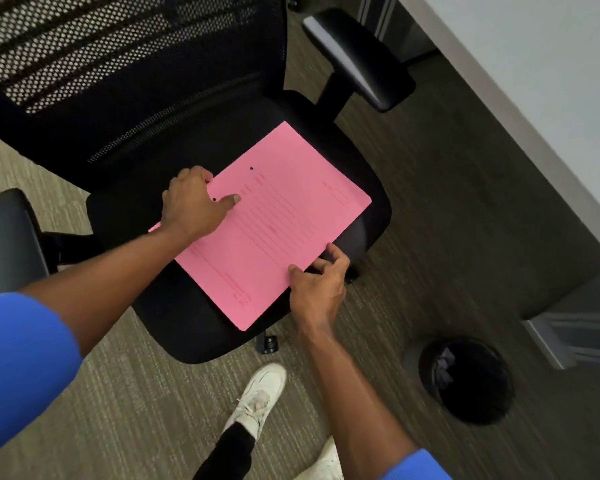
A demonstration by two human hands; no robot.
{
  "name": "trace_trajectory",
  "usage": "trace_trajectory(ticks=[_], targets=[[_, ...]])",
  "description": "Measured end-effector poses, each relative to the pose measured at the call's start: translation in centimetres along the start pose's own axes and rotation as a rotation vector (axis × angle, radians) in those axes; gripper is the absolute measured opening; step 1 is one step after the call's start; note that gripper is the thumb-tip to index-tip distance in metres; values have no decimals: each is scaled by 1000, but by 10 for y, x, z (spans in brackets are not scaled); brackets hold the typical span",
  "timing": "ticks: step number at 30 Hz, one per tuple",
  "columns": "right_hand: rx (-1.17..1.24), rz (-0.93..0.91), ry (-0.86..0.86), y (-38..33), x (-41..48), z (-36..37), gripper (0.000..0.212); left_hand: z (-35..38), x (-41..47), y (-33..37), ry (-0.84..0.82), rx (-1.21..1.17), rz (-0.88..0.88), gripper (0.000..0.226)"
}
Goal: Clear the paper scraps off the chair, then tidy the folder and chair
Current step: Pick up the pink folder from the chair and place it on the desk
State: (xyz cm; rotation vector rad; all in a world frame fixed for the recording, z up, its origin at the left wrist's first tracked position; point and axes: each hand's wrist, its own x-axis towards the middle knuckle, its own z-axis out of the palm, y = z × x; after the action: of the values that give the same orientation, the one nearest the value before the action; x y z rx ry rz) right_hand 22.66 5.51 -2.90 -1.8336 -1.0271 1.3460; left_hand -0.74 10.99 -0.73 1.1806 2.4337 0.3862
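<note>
A pink folder (278, 223) lies closed and flat on the seat of a black mesh office chair (125, 199). My left hand (191, 202) grips the folder's left edge, thumb on top and fingers curled around it. My right hand (317, 282) pinches the folder's near right edge, thumb on top and fingertips under it. No paper scraps show on the visible part of the seat.
A round black waste bin (465, 382) with crumpled paper inside stands on the carpet at the right. A white desk (534, 81) runs along the upper right. The chair's armrests (357, 60) flank the seat. My white shoe (260, 396) is just below the chair.
</note>
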Motion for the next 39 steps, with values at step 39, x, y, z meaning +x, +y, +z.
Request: trace_trajectory(ticks=[39], targets=[[-7, -98, 73, -12, -153, -301, 79, -22, -293, 86, -89, -376, 118, 33]])
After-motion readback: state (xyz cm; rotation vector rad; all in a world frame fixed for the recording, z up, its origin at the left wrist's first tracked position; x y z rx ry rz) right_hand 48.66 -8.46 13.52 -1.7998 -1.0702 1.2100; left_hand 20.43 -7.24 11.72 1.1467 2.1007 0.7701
